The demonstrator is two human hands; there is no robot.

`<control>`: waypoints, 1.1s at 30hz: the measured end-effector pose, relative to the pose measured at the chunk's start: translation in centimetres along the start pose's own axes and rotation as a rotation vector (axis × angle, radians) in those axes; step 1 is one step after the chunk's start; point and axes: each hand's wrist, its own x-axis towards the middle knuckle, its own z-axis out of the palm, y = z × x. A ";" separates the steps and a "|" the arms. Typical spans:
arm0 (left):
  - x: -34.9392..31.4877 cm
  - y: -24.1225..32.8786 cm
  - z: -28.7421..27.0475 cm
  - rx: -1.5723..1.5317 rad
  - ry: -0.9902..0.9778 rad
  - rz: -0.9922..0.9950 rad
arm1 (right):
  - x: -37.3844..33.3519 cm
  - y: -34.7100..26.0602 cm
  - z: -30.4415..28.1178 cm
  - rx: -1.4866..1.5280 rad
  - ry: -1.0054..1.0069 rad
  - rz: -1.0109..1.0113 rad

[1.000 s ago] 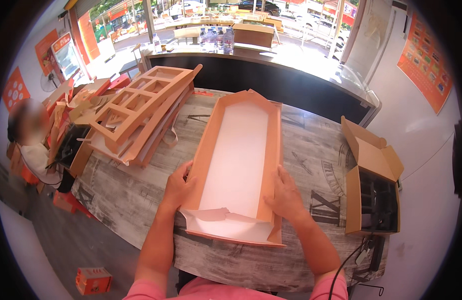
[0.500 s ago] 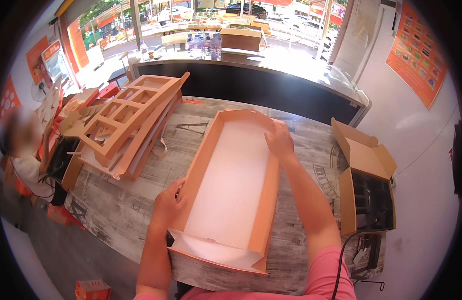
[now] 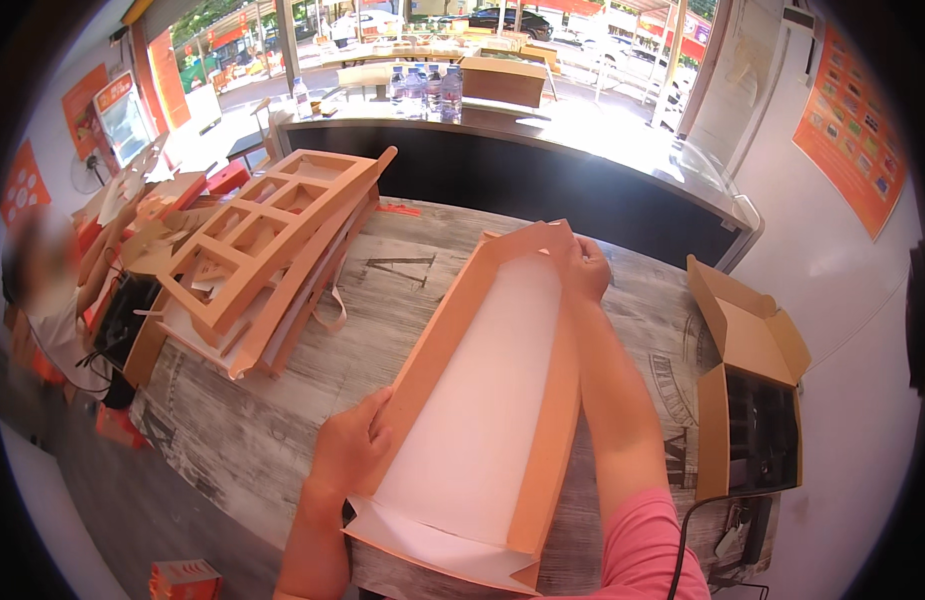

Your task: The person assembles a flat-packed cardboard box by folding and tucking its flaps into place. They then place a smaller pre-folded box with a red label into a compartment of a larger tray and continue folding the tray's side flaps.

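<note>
A long cardboard tray [image 3: 474, 375], brown outside with a white floor, lies in front of me on the grey wood-look table. Its side walls stand up, and the near end flap leans outward. My left hand [image 3: 354, 440] grips the left wall near the close end, thumb along the edge. At the far right corner, my right hand [image 3: 585, 270] is closed round the end wall and its folded flap; some of its fingers are hidden behind the cardboard.
Left on the table [image 3: 382, 330] is a stack of brown cardboard trays and window-cut inserts [image 3: 272, 235]. An open cardboard box [image 3: 747, 400] holding black items stands at the right. A person [image 3: 57, 290] is at the far left. Water bottles [image 3: 422, 92] stand on the counter beyond.
My right hand has moved from inside the right wall to the far right corner and curled there. The tray's far end has swung right and its end wall looks more upright.
</note>
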 end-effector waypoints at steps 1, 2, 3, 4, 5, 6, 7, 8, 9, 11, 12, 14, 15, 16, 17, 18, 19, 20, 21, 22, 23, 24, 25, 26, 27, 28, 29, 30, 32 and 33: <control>0.1 0.0 0.1 0.002 -0.026 -0.024 | 0.0 0.4 0.0 0.092 0.025 0.028; 0.0 -0.3 0.2 -0.001 0.004 -0.008 | 0.1 0.5 0.5 0.189 0.053 0.015; 0.0 -0.8 0.5 -0.005 0.033 0.007 | 0.3 0.8 0.8 0.285 0.082 0.001; 0.0 -1.0 0.5 -0.009 0.063 0.023 | 0.5 1.0 1.1 0.380 0.110 -0.012; 0.0 -1.1 0.3 -0.022 0.061 0.017 | 0.8 1.6 1.6 0.384 0.093 0.017; 0.0 -0.9 0.2 -0.034 0.061 0.009 | 1.2 2.1 1.8 0.388 0.074 0.045; -0.4 -0.8 -0.1 -0.044 0.069 -0.011 | 1.3 2.6 2.3 0.398 0.040 0.074; -0.5 -1.0 -0.3 -0.006 0.062 -0.010 | 1.3 2.4 2.9 0.318 0.069 -0.022; -0.4 -1.3 0.0 0.033 0.054 -0.014 | 1.2 2.5 2.4 0.242 0.097 -0.119; -0.3 -1.6 0.1 0.035 0.082 0.050 | 0.6 1.4 1.0 0.205 0.038 -0.106; -0.1 -1.7 -0.1 0.044 0.098 0.053 | 0.9 1.2 -0.2 0.129 0.028 -0.126; 0.1 -2.0 0.5 0.023 0.081 0.076 | 1.9 2.8 -2.6 -0.269 0.084 -0.295; 0.1 -2.4 0.9 0.020 0.094 0.086 | 1.5 2.9 -3.5 -0.317 0.047 -0.302; 0.0 -2.6 1.2 0.018 0.103 0.096 | 1.1 2.7 -4.7 -0.370 0.011 -0.307; 0.1 -3.0 1.3 0.019 0.120 0.112 | 0.8 2.3 -5.4 -0.415 -0.019 -0.316; 0.0 -3.2 1.4 0.007 0.141 0.119 | 0.0 2.2 -6.1 -0.470 -0.092 -0.354; -0.2 -3.3 1.6 -0.005 0.160 0.130 | -1.0 2.1 -6.8 -0.529 -0.162 -0.391; -0.2 -3.4 1.7 -0.018 0.175 0.148 | -1.9 1.4 -7.8 -0.590 -0.225 -0.424; -0.3 -3.5 1.9 -0.009 0.170 0.136 | -3.4 -0.1 -8.6 -0.586 -0.295 -0.380; -0.3 -3.6 2.1 -0.002 0.161 0.129 | -5.5 -2.4 -9.8 -0.586 -0.359 -0.332; -0.2 -3.7 2.3 0.001 0.154 0.123 | -7.1 -4.3 -11.0 -0.586 -0.420 -0.288; -0.1 -3.7 2.5 0.008 0.147 0.129 | -8.2 -5.5 -12.2 -0.620 -0.434 -0.325; -0.3 -3.8 2.4 0.020 0.146 0.126 | -9.3 -6.6 -13.1 -0.646 -0.456 -0.368; -0.1 -3.8 2.4 0.024 0.142 0.133 | -9.9 -6.3 -14.0 -0.708 -0.469 -0.416; -0.1 -3.6 2.4 0.029 0.130 0.122 | -10.5 -6.1 -14.9 -0.766 -0.478 -0.466; 0.0 -3.5 2.4 0.034 0.119 0.111 | -11.3 -5.0 -16.0 -0.853 -0.489 -0.522; 0.0 -3.3 2.4 0.037 0.107 0.099 | -11.8 -4.4 -17.0 -0.882 -0.518 -0.537; 0.0 -3.4 2.6 0.045 0.108 0.108 | -12.4 -4.1 -18.0 -0.909 -0.548 -0.554; -0.1 -3.6 2.9 0.062 0.107 0.124 | -13.6 -3.9 -20.4 -0.844 -0.648 -0.498; -0.1 -3.7 2.8 0.055 0.104 0.121 | -14.2 -3.7 -21.5 -0.810 -0.656 -0.505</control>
